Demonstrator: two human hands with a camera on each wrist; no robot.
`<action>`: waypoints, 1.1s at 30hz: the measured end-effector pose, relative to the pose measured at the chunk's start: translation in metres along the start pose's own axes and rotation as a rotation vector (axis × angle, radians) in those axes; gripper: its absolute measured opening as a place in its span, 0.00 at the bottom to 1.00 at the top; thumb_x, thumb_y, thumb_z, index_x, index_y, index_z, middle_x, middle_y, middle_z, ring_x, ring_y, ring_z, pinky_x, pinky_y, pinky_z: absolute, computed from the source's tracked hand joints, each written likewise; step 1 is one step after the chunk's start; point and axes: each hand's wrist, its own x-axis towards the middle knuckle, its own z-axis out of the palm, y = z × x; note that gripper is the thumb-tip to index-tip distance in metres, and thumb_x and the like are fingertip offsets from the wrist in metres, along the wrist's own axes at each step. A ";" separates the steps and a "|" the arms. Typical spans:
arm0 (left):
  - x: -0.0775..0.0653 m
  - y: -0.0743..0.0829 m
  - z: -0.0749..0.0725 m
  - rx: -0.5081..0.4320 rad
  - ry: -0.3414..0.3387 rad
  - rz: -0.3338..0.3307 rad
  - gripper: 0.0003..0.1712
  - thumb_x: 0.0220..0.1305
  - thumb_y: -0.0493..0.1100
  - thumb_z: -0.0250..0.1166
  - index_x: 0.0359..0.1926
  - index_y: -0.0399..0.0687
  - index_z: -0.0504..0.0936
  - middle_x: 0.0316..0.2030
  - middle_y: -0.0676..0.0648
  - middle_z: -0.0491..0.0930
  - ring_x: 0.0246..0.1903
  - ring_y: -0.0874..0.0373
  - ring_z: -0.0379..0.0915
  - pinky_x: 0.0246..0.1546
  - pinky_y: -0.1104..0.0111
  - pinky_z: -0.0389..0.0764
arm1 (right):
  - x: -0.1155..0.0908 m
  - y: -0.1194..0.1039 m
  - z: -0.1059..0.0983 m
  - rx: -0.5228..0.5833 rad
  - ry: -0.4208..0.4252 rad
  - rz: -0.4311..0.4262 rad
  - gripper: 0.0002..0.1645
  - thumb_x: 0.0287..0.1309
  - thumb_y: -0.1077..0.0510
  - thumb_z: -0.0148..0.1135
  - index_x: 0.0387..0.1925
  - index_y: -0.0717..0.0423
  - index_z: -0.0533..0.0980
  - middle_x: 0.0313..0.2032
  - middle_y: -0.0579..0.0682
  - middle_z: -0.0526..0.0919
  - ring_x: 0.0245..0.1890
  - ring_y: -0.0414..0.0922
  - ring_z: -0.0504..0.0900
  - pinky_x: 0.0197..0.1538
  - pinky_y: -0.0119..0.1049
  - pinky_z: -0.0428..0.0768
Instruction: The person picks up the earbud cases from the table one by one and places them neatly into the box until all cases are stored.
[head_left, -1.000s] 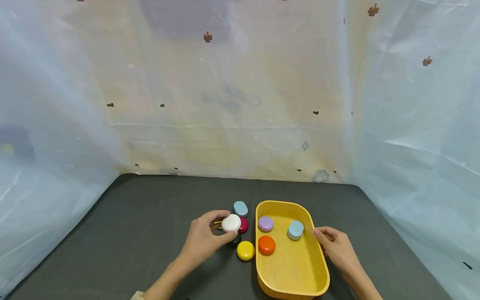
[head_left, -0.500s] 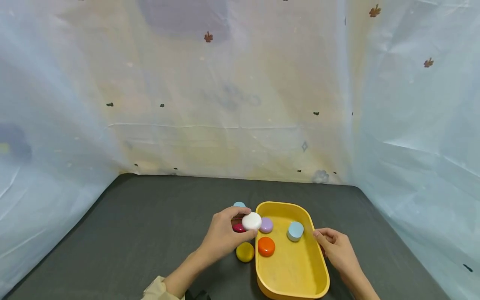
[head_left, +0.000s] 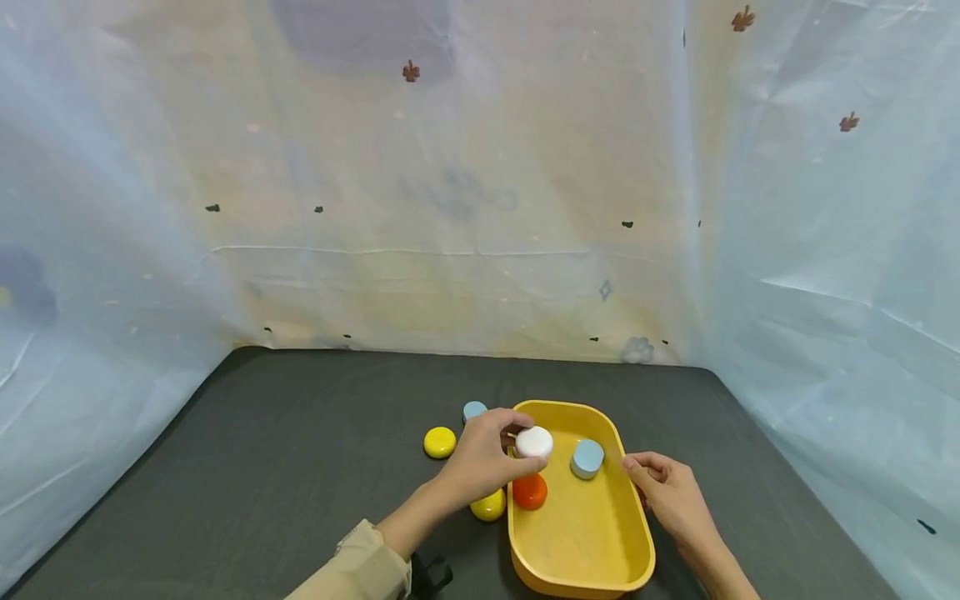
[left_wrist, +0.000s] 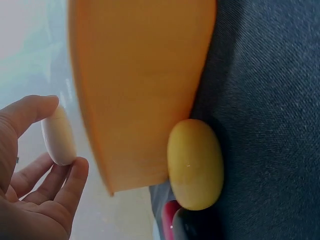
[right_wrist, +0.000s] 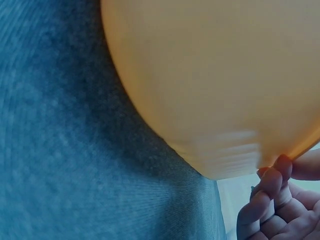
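Note:
My left hand [head_left: 483,457] pinches a smooth white round piece [head_left: 535,443] between thumb and fingertips. It holds this piece over the left side of a yellow rectangular tub [head_left: 592,546] with rounded corners. On the tub's right side, my right hand [head_left: 667,490] grips the rim, thumb at the top edge and fingers curled outside, as the right wrist view shows. Inside the tub lie a glossy orange round piece [head_left: 530,492] and a light blue one [head_left: 587,460]. The lilac piece there is hidden behind the white piece and hand.
Left of the tub on the dark cloth are two yellow round pieces [head_left: 439,442] and a light blue one [head_left: 474,410]. A crimson piece [left_wrist: 169,220] and a black piece [left_wrist: 197,223] show in the left wrist view. Pale patterned sheeting [head_left: 450,208] walls the table.
My left hand has carried the white piece rightward from among the loose pieces to over the tub. A yellow piece behind that hand has come into view. My right hand stays at the rim.

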 end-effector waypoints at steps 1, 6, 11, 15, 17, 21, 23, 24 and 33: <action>0.001 -0.001 0.002 -0.002 -0.003 -0.003 0.25 0.52 0.43 0.78 0.50 0.40 0.81 0.45 0.48 0.78 0.40 0.58 0.80 0.43 0.67 0.82 | 0.000 0.000 0.000 0.001 -0.001 0.000 0.19 0.70 0.51 0.58 0.48 0.64 0.80 0.21 0.51 0.77 0.26 0.46 0.74 0.28 0.35 0.75; 0.006 -0.005 0.016 -0.034 -0.024 -0.008 0.25 0.50 0.41 0.78 0.49 0.39 0.81 0.44 0.48 0.79 0.39 0.60 0.80 0.41 0.70 0.82 | -0.001 -0.001 -0.001 0.007 -0.007 0.001 0.19 0.70 0.51 0.58 0.48 0.64 0.80 0.22 0.51 0.78 0.26 0.46 0.74 0.28 0.35 0.75; 0.014 -0.008 0.026 0.006 -0.040 0.003 0.23 0.50 0.40 0.78 0.48 0.40 0.82 0.42 0.51 0.80 0.37 0.64 0.79 0.40 0.74 0.80 | 0.000 -0.002 -0.001 0.003 0.000 0.004 0.19 0.70 0.51 0.58 0.48 0.64 0.80 0.23 0.51 0.78 0.28 0.47 0.74 0.29 0.35 0.75; 0.017 -0.009 0.028 0.049 -0.049 0.013 0.24 0.51 0.41 0.78 0.48 0.39 0.82 0.43 0.52 0.81 0.39 0.64 0.79 0.41 0.75 0.80 | -0.001 -0.001 -0.001 0.010 -0.007 0.007 0.20 0.70 0.51 0.58 0.49 0.64 0.79 0.23 0.51 0.79 0.28 0.47 0.75 0.29 0.35 0.75; 0.019 -0.008 0.029 0.059 -0.048 0.011 0.25 0.51 0.42 0.78 0.49 0.38 0.81 0.43 0.51 0.81 0.40 0.64 0.79 0.41 0.75 0.80 | -0.001 -0.001 -0.001 0.014 -0.008 0.008 0.20 0.70 0.51 0.57 0.49 0.64 0.79 0.24 0.51 0.80 0.28 0.46 0.75 0.29 0.35 0.75; 0.022 -0.009 0.033 0.068 -0.042 0.008 0.27 0.52 0.43 0.78 0.51 0.36 0.81 0.45 0.50 0.82 0.40 0.63 0.79 0.43 0.74 0.79 | -0.002 -0.002 -0.001 0.010 -0.002 0.009 0.20 0.70 0.51 0.58 0.49 0.64 0.79 0.24 0.51 0.80 0.27 0.46 0.75 0.28 0.35 0.75; 0.023 -0.008 0.035 0.076 -0.042 0.007 0.28 0.51 0.43 0.78 0.51 0.36 0.80 0.45 0.50 0.82 0.40 0.64 0.78 0.43 0.75 0.79 | -0.002 -0.002 -0.001 0.003 -0.001 0.004 0.20 0.70 0.51 0.58 0.49 0.65 0.79 0.24 0.51 0.80 0.27 0.46 0.75 0.28 0.35 0.75; 0.023 -0.008 0.036 0.082 -0.042 0.009 0.28 0.51 0.43 0.78 0.51 0.36 0.80 0.44 0.50 0.82 0.40 0.64 0.78 0.43 0.75 0.79 | -0.002 -0.002 -0.001 0.003 -0.001 0.005 0.20 0.70 0.51 0.58 0.49 0.65 0.79 0.23 0.51 0.79 0.27 0.46 0.75 0.28 0.35 0.75; 0.023 -0.009 0.039 0.121 -0.042 -0.005 0.27 0.50 0.42 0.78 0.50 0.37 0.80 0.44 0.50 0.82 0.40 0.63 0.76 0.43 0.74 0.78 | -0.001 0.000 0.001 0.037 -0.003 0.017 0.19 0.70 0.52 0.57 0.49 0.65 0.79 0.23 0.51 0.80 0.26 0.46 0.75 0.27 0.35 0.75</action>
